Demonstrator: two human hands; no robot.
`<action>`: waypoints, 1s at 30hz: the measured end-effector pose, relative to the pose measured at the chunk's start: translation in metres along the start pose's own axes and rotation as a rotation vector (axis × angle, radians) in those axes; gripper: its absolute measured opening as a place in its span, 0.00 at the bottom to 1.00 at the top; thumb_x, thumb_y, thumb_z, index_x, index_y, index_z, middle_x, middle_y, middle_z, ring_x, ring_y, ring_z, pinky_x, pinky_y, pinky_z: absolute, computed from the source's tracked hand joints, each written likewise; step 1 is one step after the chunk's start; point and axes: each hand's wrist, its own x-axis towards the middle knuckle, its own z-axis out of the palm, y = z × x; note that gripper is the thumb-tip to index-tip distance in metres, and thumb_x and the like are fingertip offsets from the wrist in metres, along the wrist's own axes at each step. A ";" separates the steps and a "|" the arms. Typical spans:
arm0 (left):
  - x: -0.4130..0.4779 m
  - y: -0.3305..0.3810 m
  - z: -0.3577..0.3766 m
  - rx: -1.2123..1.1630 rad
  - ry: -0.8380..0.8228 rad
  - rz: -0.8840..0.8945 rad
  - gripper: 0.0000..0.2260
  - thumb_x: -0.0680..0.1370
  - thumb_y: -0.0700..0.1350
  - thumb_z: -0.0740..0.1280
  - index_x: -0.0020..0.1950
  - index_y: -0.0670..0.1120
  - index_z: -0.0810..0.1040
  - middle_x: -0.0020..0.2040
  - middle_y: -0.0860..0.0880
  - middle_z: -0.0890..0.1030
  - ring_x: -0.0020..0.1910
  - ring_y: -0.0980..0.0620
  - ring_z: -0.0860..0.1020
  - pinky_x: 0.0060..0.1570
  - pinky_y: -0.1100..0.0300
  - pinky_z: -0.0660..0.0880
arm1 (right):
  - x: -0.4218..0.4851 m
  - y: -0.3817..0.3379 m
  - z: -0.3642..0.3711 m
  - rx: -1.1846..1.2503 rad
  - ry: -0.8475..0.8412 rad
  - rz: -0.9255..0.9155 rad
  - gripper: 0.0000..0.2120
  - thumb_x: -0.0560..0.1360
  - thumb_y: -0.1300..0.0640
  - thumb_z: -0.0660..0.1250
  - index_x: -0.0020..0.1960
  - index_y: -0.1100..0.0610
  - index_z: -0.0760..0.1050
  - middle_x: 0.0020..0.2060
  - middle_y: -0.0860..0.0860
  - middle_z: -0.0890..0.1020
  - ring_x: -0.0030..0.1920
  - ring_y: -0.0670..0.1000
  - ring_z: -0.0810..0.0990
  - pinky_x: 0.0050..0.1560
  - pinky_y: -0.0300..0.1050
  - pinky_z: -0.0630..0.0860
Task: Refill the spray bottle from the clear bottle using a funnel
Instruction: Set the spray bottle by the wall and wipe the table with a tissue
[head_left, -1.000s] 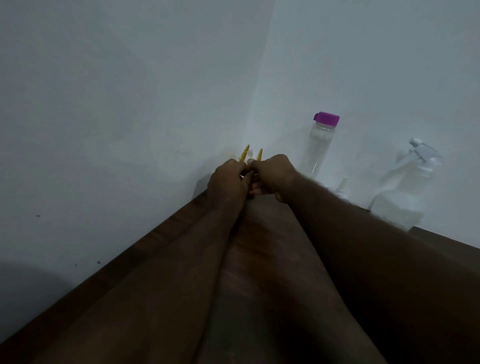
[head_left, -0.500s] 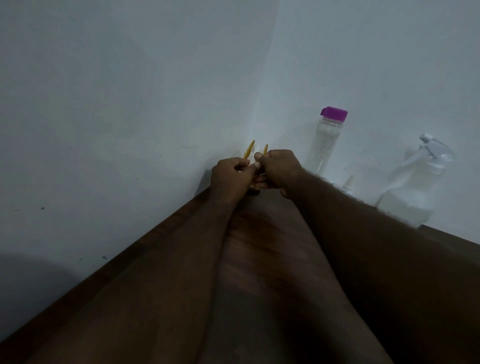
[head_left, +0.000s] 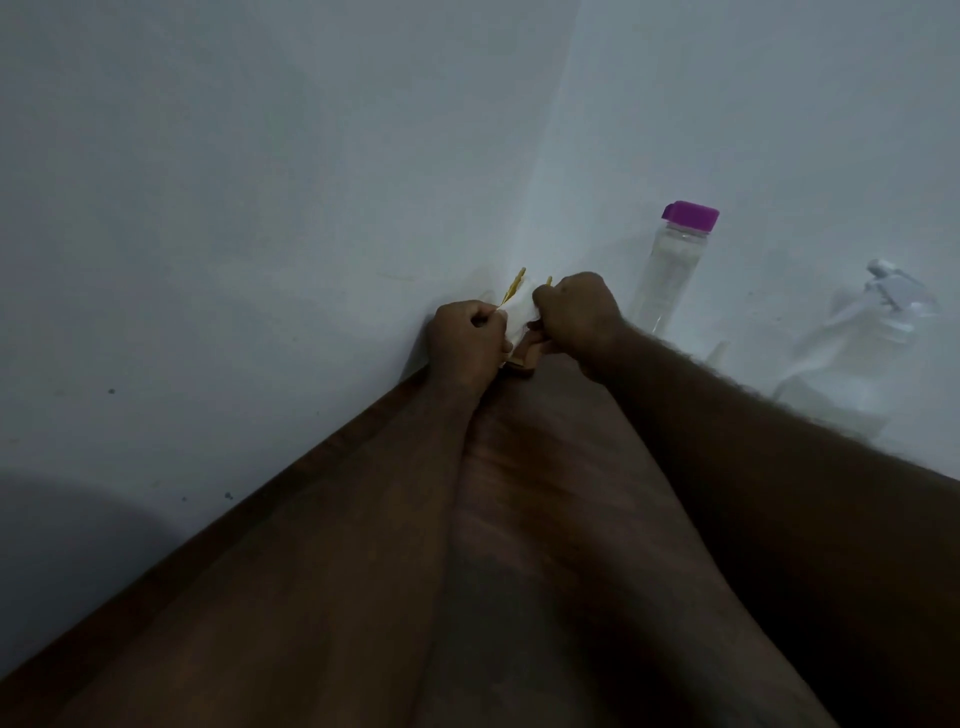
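Observation:
Both my hands reach to the far corner of the dark wooden table (head_left: 545, 493). My left hand (head_left: 465, 343) and my right hand (head_left: 574, 314) each pinch a side of a white sheet (head_left: 519, 314), with thin yellow pieces (head_left: 514, 286) sticking up behind it. A clear bottle (head_left: 670, 270) with a purple cap stands upright against the wall, right of my right hand. The translucent white spray bottle (head_left: 852, 353) stands further right. A small clear funnel tip (head_left: 717, 353) shows just above my right forearm.
White walls meet in a corner (head_left: 535, 208) right behind my hands and enclose the table on the left and back. My forearms cover most of the tabletop. The scene is dim.
My hands have drawn a little apart, and a white sheet now shows stretched between them where only the yellow pieces showed before.

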 end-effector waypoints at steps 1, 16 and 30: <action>0.001 0.000 0.001 -0.007 0.007 0.000 0.09 0.79 0.43 0.66 0.46 0.40 0.83 0.39 0.43 0.85 0.35 0.50 0.83 0.41 0.57 0.82 | -0.001 -0.003 -0.002 -0.002 -0.012 -0.022 0.09 0.72 0.60 0.63 0.42 0.67 0.74 0.39 0.65 0.83 0.38 0.62 0.85 0.40 0.56 0.83; -0.016 0.018 -0.002 0.084 0.181 0.166 0.14 0.72 0.52 0.63 0.40 0.42 0.79 0.37 0.46 0.81 0.38 0.48 0.79 0.38 0.55 0.76 | -0.063 -0.047 -0.091 0.345 -0.233 0.032 0.07 0.75 0.61 0.59 0.38 0.58 0.70 0.28 0.52 0.78 0.29 0.53 0.80 0.40 0.48 0.82; -0.152 0.117 0.014 -0.488 -0.655 -0.268 0.11 0.80 0.46 0.64 0.52 0.39 0.80 0.47 0.44 0.84 0.46 0.47 0.83 0.48 0.49 0.81 | -0.197 0.017 -0.233 0.566 -0.160 0.227 0.21 0.81 0.43 0.59 0.53 0.60 0.80 0.48 0.57 0.85 0.47 0.56 0.85 0.50 0.51 0.81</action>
